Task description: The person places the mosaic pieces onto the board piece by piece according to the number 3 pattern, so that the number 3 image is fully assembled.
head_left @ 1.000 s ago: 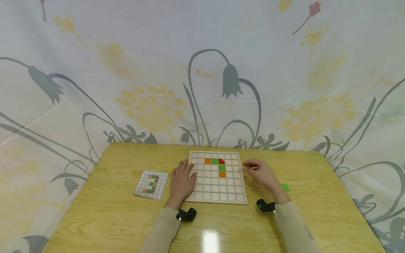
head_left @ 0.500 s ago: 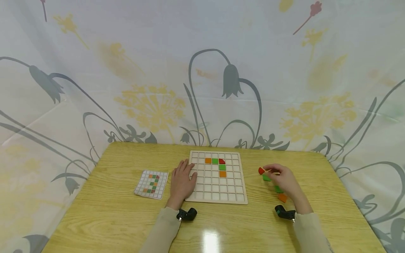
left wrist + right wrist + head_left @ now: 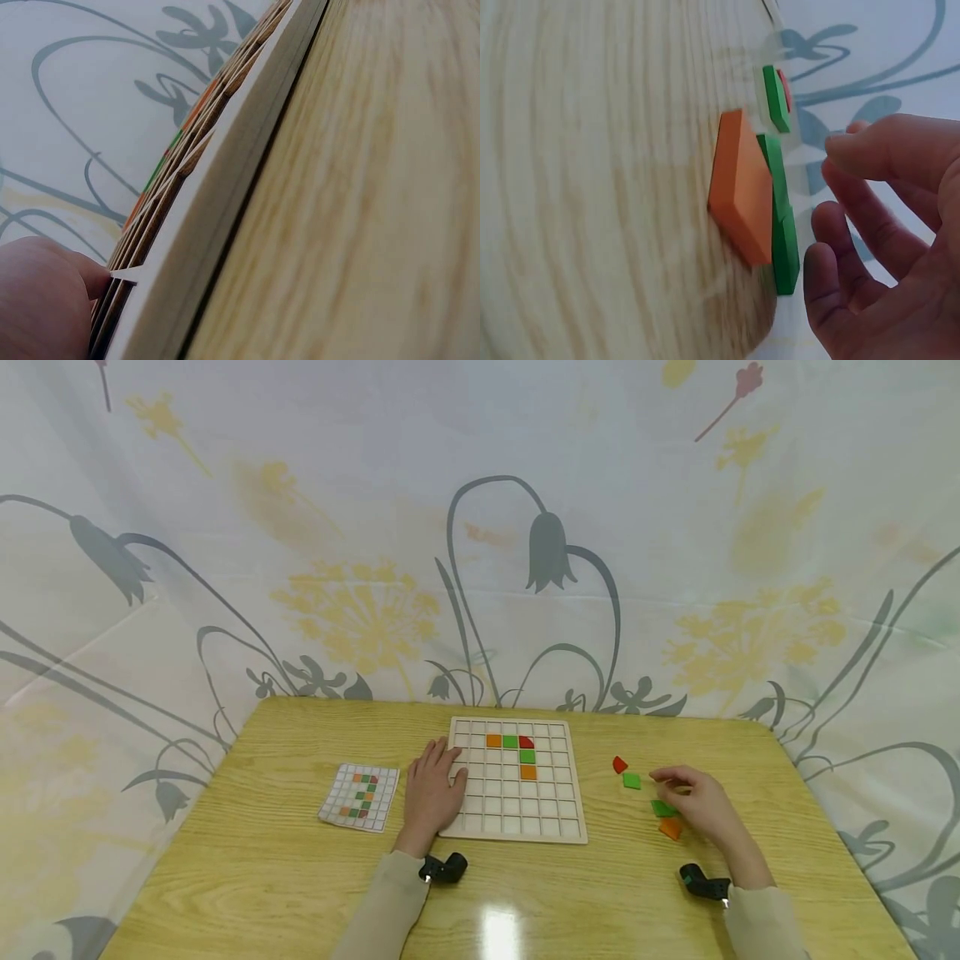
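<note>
Right grip released, fingers loosely bent near green tiles; left grip flat by grid board.

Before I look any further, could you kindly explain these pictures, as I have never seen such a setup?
There is no robot here, only a person's bare left hand and right hand. The wide picture comes from a head-worn camera, itself out of sight; the two close ones come from the black wrist cameras. On the wooden table lies a pale grid board bearing five coloured pieces, with a printed card to its left. To its right lie a red piece, green pieces and an orange piece. The left hand rests on the board's left edge. The right hand is beside the loose pieces, fingers loosely bent, and holds nothing that I can see.
</note>
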{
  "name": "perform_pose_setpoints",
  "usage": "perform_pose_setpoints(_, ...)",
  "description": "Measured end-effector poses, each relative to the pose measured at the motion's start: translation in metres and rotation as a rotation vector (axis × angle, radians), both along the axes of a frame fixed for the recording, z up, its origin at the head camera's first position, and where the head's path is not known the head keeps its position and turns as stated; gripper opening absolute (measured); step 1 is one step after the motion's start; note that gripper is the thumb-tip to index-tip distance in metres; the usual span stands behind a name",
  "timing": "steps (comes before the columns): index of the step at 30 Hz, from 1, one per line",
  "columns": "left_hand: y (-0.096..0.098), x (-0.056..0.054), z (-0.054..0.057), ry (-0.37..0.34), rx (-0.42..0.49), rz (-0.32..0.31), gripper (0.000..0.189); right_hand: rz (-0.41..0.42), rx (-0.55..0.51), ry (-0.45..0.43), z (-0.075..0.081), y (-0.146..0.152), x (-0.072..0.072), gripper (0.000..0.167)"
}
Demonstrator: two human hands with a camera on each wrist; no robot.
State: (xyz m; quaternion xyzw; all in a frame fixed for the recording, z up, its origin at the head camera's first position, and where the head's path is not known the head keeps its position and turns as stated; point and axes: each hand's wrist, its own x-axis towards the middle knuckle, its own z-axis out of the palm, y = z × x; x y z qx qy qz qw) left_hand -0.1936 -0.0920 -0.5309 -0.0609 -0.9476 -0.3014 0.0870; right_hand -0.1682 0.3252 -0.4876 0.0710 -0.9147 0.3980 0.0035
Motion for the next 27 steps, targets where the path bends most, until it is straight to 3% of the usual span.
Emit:
perform_pose_setpoints(8,0.000,0.001,0.001,-0.001,-0.007,-0.002,0.042,0.056,0.030,-0.020,-0.003,0.019,0.006,0.032)
perform_pose_setpoints(12,-0.001,0.002,0.002,-0.004,-0.009,-0.004,0.042,0.078,-0.014,-0.058,-0.009,0.028,0.008,0.037)
perform_pose_setpoints(18,-0.001,0.003,0.003,0.003,-0.009,0.000,0.041,0.077,-0.099,-0.103,-0.020,0.033,0.007,0.044)
perform_pose_setpoints(27,0.000,0.003,0.005,-0.001,-0.001,-0.003,0.041,0.039,-0.038,-0.105,-0.017,0.033,0.009,0.043)
